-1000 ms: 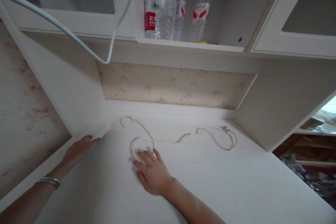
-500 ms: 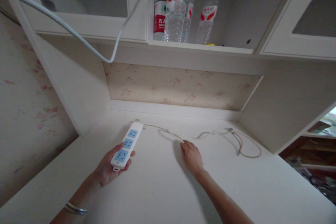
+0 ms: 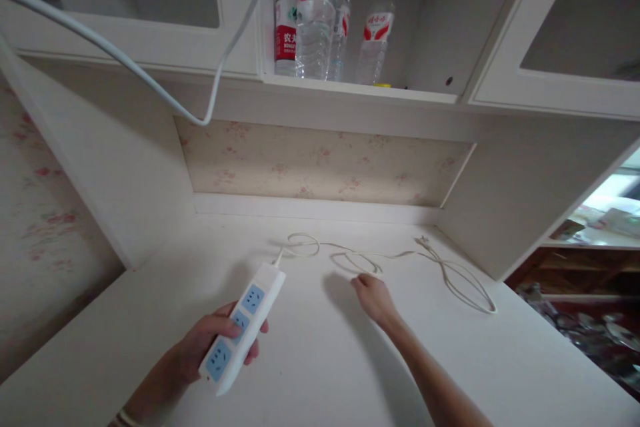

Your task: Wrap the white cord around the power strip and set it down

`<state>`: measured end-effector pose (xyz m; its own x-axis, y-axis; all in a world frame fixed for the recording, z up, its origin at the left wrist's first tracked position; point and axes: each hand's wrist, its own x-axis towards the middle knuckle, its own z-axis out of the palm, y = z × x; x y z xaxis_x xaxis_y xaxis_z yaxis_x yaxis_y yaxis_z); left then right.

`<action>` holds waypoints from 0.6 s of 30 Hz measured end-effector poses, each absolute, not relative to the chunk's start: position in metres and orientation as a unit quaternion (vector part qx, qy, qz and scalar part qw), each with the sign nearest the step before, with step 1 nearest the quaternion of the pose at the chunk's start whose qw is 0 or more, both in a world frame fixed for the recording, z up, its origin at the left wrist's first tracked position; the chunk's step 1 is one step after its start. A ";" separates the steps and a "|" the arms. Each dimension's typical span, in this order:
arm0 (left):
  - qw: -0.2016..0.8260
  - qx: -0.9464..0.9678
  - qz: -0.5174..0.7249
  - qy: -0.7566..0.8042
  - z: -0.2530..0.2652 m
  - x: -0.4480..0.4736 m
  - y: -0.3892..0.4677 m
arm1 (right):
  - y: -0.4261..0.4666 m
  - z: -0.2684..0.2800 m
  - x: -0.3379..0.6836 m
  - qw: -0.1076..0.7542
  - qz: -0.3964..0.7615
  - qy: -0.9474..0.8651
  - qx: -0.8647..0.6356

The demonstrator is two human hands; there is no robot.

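A white power strip (image 3: 249, 319) with three blue socket faces is gripped in my left hand (image 3: 210, 340), the thumb lying across its middle socket. The strip is tilted, its far end pointing up and right over the white desktop (image 3: 300, 373). From that end a thin off-white power cord (image 3: 327, 245) runs rightward in loose loops. My right hand (image 3: 373, 297) is closed at a loop of this cord, fingers curled; the exact grip point is hidden. The plug (image 3: 423, 241) lies on the desktop at the back right, near another loop.
Overhead, a white cabinet shelf (image 3: 360, 88) holds several plastic bottles (image 3: 317, 20). A thick pale cable (image 3: 205, 121) hangs across the upper left. White side panels (image 3: 465, 193) flank the desktop, with floral wallpaper (image 3: 310, 163) behind. Cluttered shelves (image 3: 575, 253) show at far right.
My left hand has drawn the power strip nearer and tilted it. The cord, fairly straight before, now forms loops between the hands. My right hand has shifted slightly nearer, and the view has turned somewhat.
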<state>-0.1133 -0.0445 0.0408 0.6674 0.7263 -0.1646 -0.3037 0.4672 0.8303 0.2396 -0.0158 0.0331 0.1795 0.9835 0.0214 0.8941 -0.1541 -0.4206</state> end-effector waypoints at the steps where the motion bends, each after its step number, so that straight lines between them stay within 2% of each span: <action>1: 0.814 0.408 0.321 0.260 0.039 -0.112 -0.046 | -0.023 0.034 0.220 0.183 0.149 -0.653 -0.719; 2: 0.812 0.407 0.326 0.263 0.037 -0.111 -0.047 | -0.030 0.036 0.201 0.206 0.167 -0.686 -0.678; 3: 0.811 0.407 0.327 0.264 0.034 -0.110 -0.048 | -0.035 0.039 0.184 0.274 0.181 -0.726 -0.604; 6: 0.813 0.418 0.314 0.256 0.030 -0.108 -0.054 | -0.041 0.052 0.144 0.407 0.119 -0.781 -0.458; 10: 0.800 0.474 0.281 0.237 0.032 -0.109 -0.063 | -0.025 0.058 0.121 0.405 0.080 -0.825 -0.385; 14: 0.787 0.497 0.271 0.244 0.036 -0.106 -0.066 | -0.009 0.035 0.112 0.397 0.172 -0.798 -0.419; 18: 0.760 0.516 0.261 0.297 0.047 -0.106 -0.065 | -0.007 0.010 0.117 0.438 0.215 -0.738 -0.467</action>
